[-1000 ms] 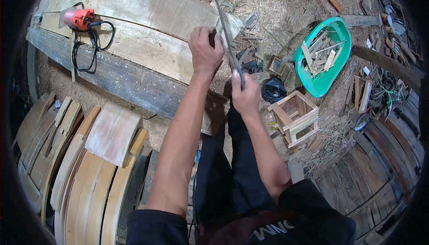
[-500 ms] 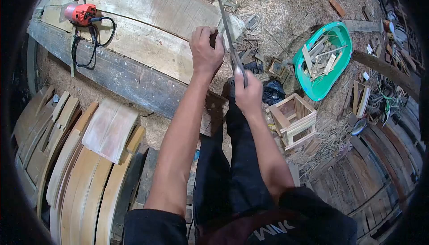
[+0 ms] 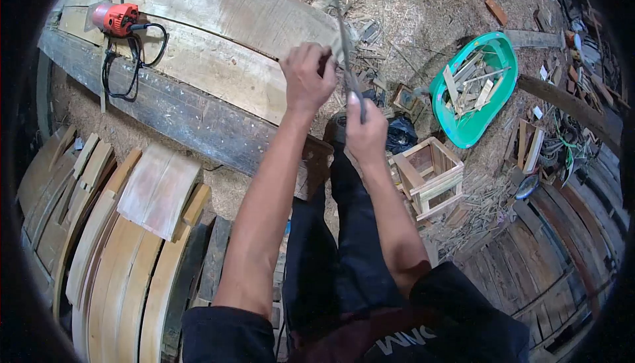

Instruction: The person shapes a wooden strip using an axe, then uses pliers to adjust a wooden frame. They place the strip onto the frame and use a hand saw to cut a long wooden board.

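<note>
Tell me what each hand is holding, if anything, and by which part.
The right hand grips a long blade by its near, handle end. The left hand is curled; whether it holds anything cannot be told.

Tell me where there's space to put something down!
Bare wood shows on the long boards, between the red tool and the left hand. It's crowded inside the green tub, with its wood scraps, and beside the wooden frame, where sticks lie scattered.
</note>
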A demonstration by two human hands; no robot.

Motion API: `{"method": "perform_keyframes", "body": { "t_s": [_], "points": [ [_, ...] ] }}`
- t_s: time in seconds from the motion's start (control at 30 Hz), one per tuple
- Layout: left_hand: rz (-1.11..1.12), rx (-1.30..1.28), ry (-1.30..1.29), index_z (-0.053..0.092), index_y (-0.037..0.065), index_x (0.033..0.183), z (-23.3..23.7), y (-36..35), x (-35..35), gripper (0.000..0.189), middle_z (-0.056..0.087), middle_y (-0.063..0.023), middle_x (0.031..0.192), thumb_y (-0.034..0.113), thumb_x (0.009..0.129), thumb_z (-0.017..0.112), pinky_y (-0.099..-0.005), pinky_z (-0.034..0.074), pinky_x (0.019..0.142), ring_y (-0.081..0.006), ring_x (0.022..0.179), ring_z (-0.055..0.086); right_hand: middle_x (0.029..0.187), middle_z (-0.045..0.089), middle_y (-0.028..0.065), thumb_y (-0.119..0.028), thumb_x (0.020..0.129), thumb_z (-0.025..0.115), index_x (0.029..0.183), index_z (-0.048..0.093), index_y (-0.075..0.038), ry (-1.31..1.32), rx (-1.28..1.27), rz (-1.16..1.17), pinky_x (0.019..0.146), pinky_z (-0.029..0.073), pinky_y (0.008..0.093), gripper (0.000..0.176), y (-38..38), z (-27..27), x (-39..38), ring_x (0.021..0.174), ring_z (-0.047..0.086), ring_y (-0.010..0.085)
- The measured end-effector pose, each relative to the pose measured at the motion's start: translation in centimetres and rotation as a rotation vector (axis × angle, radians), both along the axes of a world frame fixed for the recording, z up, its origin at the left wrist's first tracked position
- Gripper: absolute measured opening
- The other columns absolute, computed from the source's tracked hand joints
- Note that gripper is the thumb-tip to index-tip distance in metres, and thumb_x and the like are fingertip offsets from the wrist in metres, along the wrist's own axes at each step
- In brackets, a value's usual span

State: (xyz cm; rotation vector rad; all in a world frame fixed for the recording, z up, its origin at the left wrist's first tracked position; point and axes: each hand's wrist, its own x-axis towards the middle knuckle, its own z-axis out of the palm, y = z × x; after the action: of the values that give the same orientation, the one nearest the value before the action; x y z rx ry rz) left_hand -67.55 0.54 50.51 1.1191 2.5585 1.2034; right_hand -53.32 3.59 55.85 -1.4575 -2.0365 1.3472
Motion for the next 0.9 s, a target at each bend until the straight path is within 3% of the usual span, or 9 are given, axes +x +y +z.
{"method": "perform_keyframes", "body": {
  "t_s": [0.1, 0.17, 0.3, 0.4, 0.5, 0.6, 0.63, 0.8, 0.9],
  "points": [
    [-0.034, -0.059, 0.078, 0.065, 0.011, 0.093, 0.4, 0.4, 0.5, 0.016, 0.061, -0.0051, 0.099, 0.017, 0.079, 0.071, -0.0413, 0.034, 0.087, -0.0257, 0.094, 0.056, 0.058, 0.048, 0.0070, -0.028, 0.101, 0.056, 0.074, 0.055, 0.000, 0.023, -0.096, -0.002, 0.052, 0.037, 0.0358, 0.040, 0.8, 0.2, 0.5, 0.055, 0.042, 0.0144],
    [-0.035, -0.087, 0.068, 0.065, 0.010, 0.096, 0.5, 0.3, 0.8, 0.019, 0.062, -0.0061, 0.099, 0.015, 0.079, 0.071, -0.0425, 0.035, 0.087, -0.0263, 0.097, 0.057, 0.058, 0.049, 0.0044, -0.030, 0.102, 0.055, 0.074, 0.055, -0.001, 0.039, -0.017, 0.037, 0.052, 0.037, 0.0341, 0.040, 0.6, 0.0, 0.5, 0.055, 0.043, 0.0133],
    [-0.051, -0.024, 0.060, 0.065, 0.008, 0.098, 0.3, 0.3, 0.7, 0.020, 0.063, -0.0090, 0.102, 0.014, 0.080, 0.071, -0.0455, 0.037, 0.089, -0.0280, 0.099, 0.058, 0.058, 0.050, 0.0047, -0.030, 0.101, 0.055, 0.075, 0.056, -0.001, 0.090, -0.169, -0.027, 0.053, 0.039, 0.0340, 0.039, 0.5, -0.1, 0.7, 0.055, 0.045, 0.0142],
    [-0.062, -0.019, 0.010, 0.064, 0.006, 0.102, 0.3, -0.1, -0.2, 0.022, 0.063, -0.0109, 0.103, 0.016, 0.083, 0.069, -0.0468, 0.037, 0.091, -0.0300, 0.101, 0.057, 0.058, 0.050, 0.0146, -0.027, 0.098, 0.059, 0.080, 0.059, 0.002, 0.073, -0.088, 0.034, 0.053, 0.041, 0.0375, 0.033, 0.8, -1.0, 0.3, 0.053, 0.047, 0.0172],
    [0.057, -0.075, 0.060, 0.062, 0.006, 0.109, 0.4, -0.3, -1.4, 0.029, 0.059, -0.0128, 0.115, 0.023, 0.087, 0.064, -0.0498, 0.034, 0.099, -0.0316, 0.116, 0.051, 0.059, 0.053, 0.0186, -0.028, 0.097, 0.060, 0.079, 0.059, 0.002, 0.045, -0.037, 0.064, 0.053, 0.043, 0.0406, 0.035, 1.6, -0.6, -1.9, 0.051, 0.051, 0.0263],
    [0.338, -0.177, 0.154, 0.055, 0.003, 0.129, 0.2, 1.4, -2.4, 0.045, 0.045, -0.0193, 0.141, 0.031, 0.093, 0.058, -0.0547, 0.022, 0.112, -0.0368, 0.140, 0.033, 0.061, 0.055, 0.0213, -0.029, 0.096, 0.060, 0.080, 0.059, 0.002, 0.035, -0.027, 0.099, 0.055, 0.044, 0.0435, 0.035, 2.2, -0.8, -3.0, 0.054, 0.055, 0.0350],
    [0.420, -0.284, -0.080, 0.039, 0.004, 0.146, 0.2, 1.8, -2.7, 0.060, 0.019, -0.0240, 0.158, 0.037, 0.097, 0.053, -0.0598, 0.007, 0.118, -0.0392, 0.150, 0.009, 0.062, 0.056, 0.0212, -0.028, 0.096, 0.060, 0.080, 0.059, 0.002, 0.030, -0.046, 0.104, 0.055, 0.044, 0.0435, 0.035, 2.4, -0.7, -3.2, 0.055, 0.056, 0.0355],
    [0.466, -0.366, 0.001, 0.024, 0.004, 0.153, -0.3, 2.7, -2.6, 0.071, 0.008, -0.0273, 0.161, 0.043, 0.099, 0.047, -0.0639, 0.003, 0.117, -0.0418, 0.151, 0.005, 0.063, 0.056, 0.0205, -0.027, 0.096, 0.060, 0.080, 0.059, 0.002, 0.063, 0.038, 0.085, 0.056, 0.045, 0.0422, 0.034, 1.3, -0.6, -2.2, 0.057, 0.059, 0.0351],
    [0.460, -0.436, 0.058, 0.022, 0.003, 0.154, -0.5, 2.9, -2.9, 0.073, 0.008, -0.0286, 0.161, 0.045, 0.099, 0.046, -0.0644, 0.004, 0.117, -0.0431, 0.150, 0.006, 0.063, 0.054, 0.0135, -0.028, 0.099, 0.057, 0.079, 0.057, 0.001, 0.079, 0.045, 0.061, 0.056, 0.042, 0.0377, 0.036, -1.7, 0.9, 1.1, 0.059, 0.049, 0.0193]
  ]
}}
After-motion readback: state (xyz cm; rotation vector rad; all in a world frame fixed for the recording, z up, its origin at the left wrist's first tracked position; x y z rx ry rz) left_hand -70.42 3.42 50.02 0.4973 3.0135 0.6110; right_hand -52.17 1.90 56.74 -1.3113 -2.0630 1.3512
